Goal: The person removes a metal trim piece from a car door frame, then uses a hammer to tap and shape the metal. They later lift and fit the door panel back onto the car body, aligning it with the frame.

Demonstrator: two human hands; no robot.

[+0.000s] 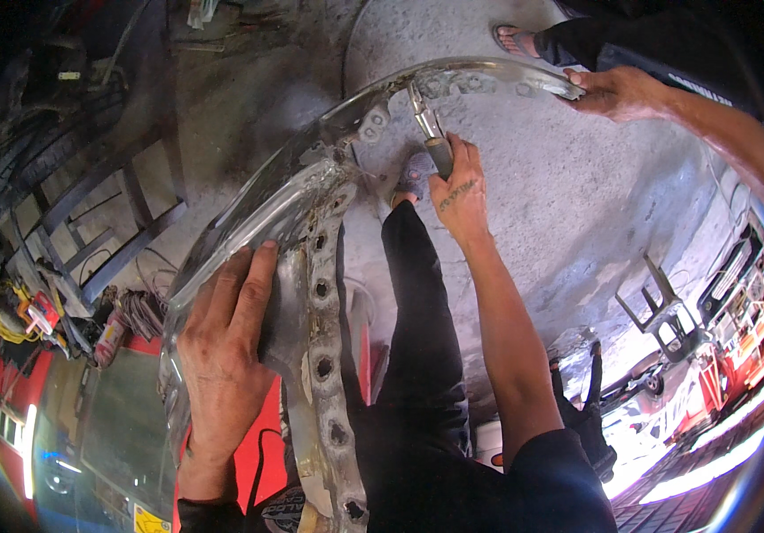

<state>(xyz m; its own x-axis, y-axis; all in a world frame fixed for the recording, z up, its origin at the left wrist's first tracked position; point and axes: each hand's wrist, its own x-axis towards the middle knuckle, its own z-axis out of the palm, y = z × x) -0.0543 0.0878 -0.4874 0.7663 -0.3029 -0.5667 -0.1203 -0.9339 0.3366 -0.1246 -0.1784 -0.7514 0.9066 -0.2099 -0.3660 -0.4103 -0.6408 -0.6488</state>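
Note:
A long, curved, bare-metal car body panel (pixel 286 182) runs from the lower middle up to the upper right, its inner flange rough and pierced by several holes. My left hand (pixel 222 342) lies on the panel's smooth side with fingers stretched out. In my right hand (pixel 463 191) is a pair of pliers (pixel 431 133), gripped by the dark handle. Their silver jaws meet the panel's inner edge near the top of the curve; whether they bite it I cannot tell. Another person's hand (pixel 613 93) grasps the panel's far right end.
A sandalled foot (pixel 515 40) of the other person stands on the concrete floor (pixel 568 186). A dark metal frame (pixel 106 222) and coiled cables (pixel 140 315) lie to the left. Below them is a red vehicle with a window (pixel 129 417). Another metal frame (pixel 666 311) stands at right.

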